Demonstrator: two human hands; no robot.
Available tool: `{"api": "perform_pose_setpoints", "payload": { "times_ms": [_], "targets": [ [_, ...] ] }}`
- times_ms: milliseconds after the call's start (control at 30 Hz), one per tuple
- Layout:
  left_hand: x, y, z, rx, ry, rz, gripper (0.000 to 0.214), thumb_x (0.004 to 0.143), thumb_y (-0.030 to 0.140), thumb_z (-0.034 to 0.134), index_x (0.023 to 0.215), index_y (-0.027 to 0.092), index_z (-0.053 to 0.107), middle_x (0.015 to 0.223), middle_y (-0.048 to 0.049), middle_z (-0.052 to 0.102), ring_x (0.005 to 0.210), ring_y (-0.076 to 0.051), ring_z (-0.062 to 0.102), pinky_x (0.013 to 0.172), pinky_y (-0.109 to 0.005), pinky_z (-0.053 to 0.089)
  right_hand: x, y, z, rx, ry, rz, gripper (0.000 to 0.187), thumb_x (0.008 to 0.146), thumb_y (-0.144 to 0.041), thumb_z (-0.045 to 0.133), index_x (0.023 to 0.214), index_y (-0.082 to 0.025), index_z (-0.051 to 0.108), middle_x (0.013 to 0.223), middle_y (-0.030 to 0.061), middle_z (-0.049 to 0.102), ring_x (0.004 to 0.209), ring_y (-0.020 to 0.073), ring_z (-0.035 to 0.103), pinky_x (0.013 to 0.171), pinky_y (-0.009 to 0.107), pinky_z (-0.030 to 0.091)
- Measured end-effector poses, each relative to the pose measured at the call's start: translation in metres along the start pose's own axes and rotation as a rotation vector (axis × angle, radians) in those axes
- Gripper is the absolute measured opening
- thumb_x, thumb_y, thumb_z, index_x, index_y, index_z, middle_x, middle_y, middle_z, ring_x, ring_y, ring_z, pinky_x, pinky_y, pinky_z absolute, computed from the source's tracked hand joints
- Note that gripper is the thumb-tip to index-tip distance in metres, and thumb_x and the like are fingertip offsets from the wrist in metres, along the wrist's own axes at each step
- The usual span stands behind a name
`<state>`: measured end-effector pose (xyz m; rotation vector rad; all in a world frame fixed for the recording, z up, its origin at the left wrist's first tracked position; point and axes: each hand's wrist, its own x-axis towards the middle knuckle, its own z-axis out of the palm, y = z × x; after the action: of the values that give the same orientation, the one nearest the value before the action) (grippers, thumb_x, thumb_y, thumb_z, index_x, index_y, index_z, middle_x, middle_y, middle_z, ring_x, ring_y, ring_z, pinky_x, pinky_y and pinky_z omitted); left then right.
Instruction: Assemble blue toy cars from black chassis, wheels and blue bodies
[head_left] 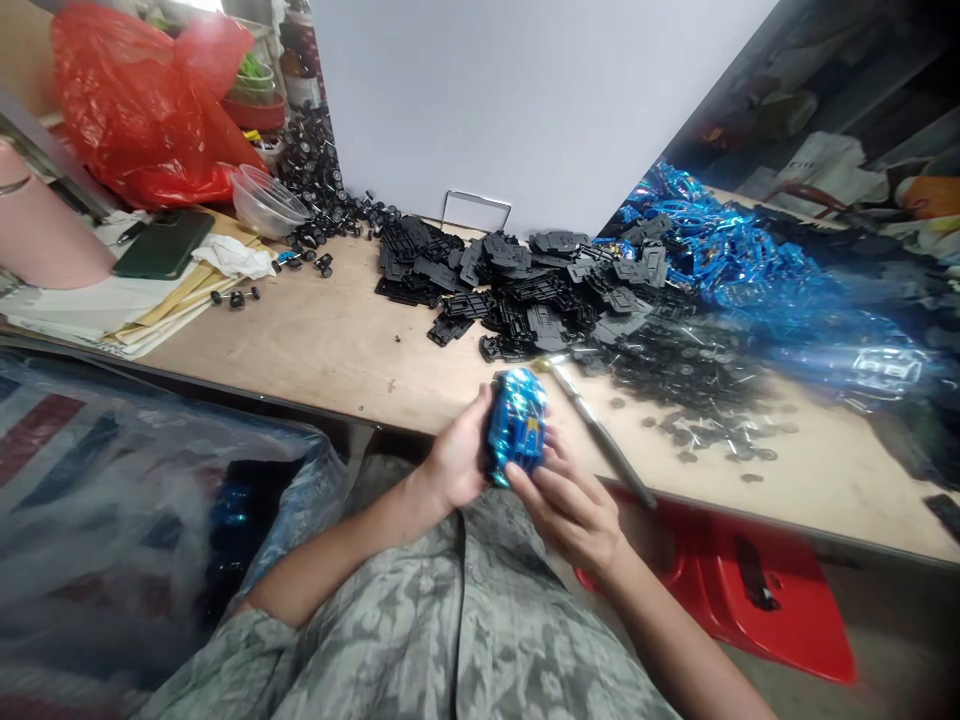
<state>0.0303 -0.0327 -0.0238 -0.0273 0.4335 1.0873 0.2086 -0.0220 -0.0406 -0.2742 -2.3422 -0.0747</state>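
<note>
A shiny blue toy car body point(519, 420) with a yellow mark is held upright just in front of the table's front edge. My left hand point(459, 455) is closed around its left side. On its lower right side, the fingers of my right hand point(574, 500) grip it too. Whatever lies on the car's underside is hidden from me. Beyond it on the table, black toy car chassis plates point(525, 285) lie in a heap. Close to my right hand, a hammer point(600, 430) rests with its handle reaching over the edge.
Wheel-and-axle pieces point(712, 400) spread to the right, below glossy blue car bodies point(750, 250). More wheels point(315, 180) pile up at the back left, near a plastic bowl point(266, 200), a phone point(163, 245) and a pink bottle point(52, 225). A red stool point(795, 600) stands under the table.
</note>
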Motion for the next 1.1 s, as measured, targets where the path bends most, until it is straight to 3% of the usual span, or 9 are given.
{"api": "perform_pose_setpoints", "payload": {
  "times_ms": [200,267,433,533,667,767,900,1000,1100],
  "targets": [
    [-0.002,0.0,0.003,0.002,0.016,-0.003,0.078,0.106,0.058,0.017,0.13,0.002,0.066,0.109,-0.021,0.077,0.104,-0.029,0.074,0.1,-0.04,0.054,-0.012,-0.003,0.002,-0.018,-0.009,0.054,0.05,0.093,-0.004,0.066,0.139,-0.025,0.066,0.089,0.0006,0.072,0.086,0.0185,0.074,0.111,0.053,0.059],
    [-0.001,-0.001,0.002,0.024,0.033,0.005,0.078,0.106,0.058,0.017,0.129,0.002,0.067,0.107,-0.0208,0.078,0.104,-0.029,0.074,0.098,-0.039,0.055,-0.008,-0.002,0.003,-0.029,0.039,0.019,0.047,0.09,-0.003,0.069,0.133,-0.022,0.07,0.086,0.0001,0.071,0.083,0.0176,0.073,0.112,0.053,0.059],
    [0.003,-0.004,-0.007,0.069,-0.009,0.047,0.077,0.102,0.067,0.03,0.124,0.005,0.07,0.102,-0.0194,0.078,0.095,-0.028,0.076,0.088,-0.036,0.058,0.011,0.003,0.001,-0.005,-0.046,-0.048,0.043,0.091,-0.001,0.067,0.131,-0.017,0.071,0.084,0.0017,0.069,0.084,0.0164,0.071,0.111,0.053,0.057],
    [0.002,-0.004,-0.013,0.153,-0.022,0.108,0.066,0.094,0.066,0.057,0.114,0.005,0.073,0.094,-0.0178,0.078,0.084,-0.025,0.075,0.079,-0.031,0.058,0.014,0.006,-0.001,0.145,-0.039,0.043,0.046,0.096,-0.018,0.069,0.141,-0.023,0.064,0.088,0.0036,0.067,0.088,0.019,0.069,0.106,0.057,0.057],
    [-0.007,0.001,-0.016,0.39,0.0,0.177,0.053,0.073,0.039,0.088,0.115,0.011,0.071,0.095,-0.0118,0.077,0.075,-0.019,0.071,0.073,-0.027,0.055,0.017,0.019,-0.006,0.266,0.061,0.255,0.052,0.096,-0.035,0.069,0.147,-0.029,0.059,0.108,0.0101,0.064,0.103,0.0253,0.067,0.098,0.053,0.06],
    [-0.013,0.012,-0.015,0.632,0.004,0.134,0.057,0.069,0.036,0.089,0.117,0.013,0.071,0.096,-0.0091,0.074,0.076,-0.018,0.069,0.073,-0.028,0.054,0.024,0.04,-0.007,0.228,0.058,0.437,0.061,0.092,-0.032,0.075,0.149,-0.03,0.056,0.127,0.0135,0.064,0.119,0.0292,0.065,0.101,0.049,0.059],
    [-0.014,0.033,-0.013,1.005,-0.066,0.186,0.047,0.074,0.037,0.085,0.113,0.013,0.074,0.098,-0.0071,0.074,0.084,-0.02,0.067,0.082,-0.031,0.052,0.026,0.065,0.002,0.561,-0.135,0.591,0.056,0.091,-0.042,0.076,0.141,-0.024,0.062,0.125,0.0134,0.072,0.113,0.0256,0.072,0.099,0.042,0.062],
    [-0.015,0.048,-0.012,1.196,-0.101,0.25,0.048,0.075,0.038,0.085,0.116,0.015,0.075,0.104,-0.0069,0.074,0.093,-0.023,0.067,0.083,-0.03,0.051,0.02,0.07,0.015,0.713,-0.065,0.708,0.045,0.087,-0.046,0.08,0.123,-0.02,0.072,0.112,0.0109,0.077,0.102,0.0228,0.076,0.09,0.036,0.066],
    [-0.016,0.053,-0.014,1.251,-0.114,0.292,0.05,0.076,0.037,0.086,0.119,0.015,0.074,0.107,-0.0062,0.074,0.093,-0.022,0.066,0.082,-0.027,0.05,0.014,0.072,0.027,0.788,-0.005,0.778,0.046,0.084,-0.047,0.082,0.119,-0.019,0.072,0.109,0.0106,0.077,0.098,0.0227,0.076,0.086,0.037,0.067]
  ]
}}
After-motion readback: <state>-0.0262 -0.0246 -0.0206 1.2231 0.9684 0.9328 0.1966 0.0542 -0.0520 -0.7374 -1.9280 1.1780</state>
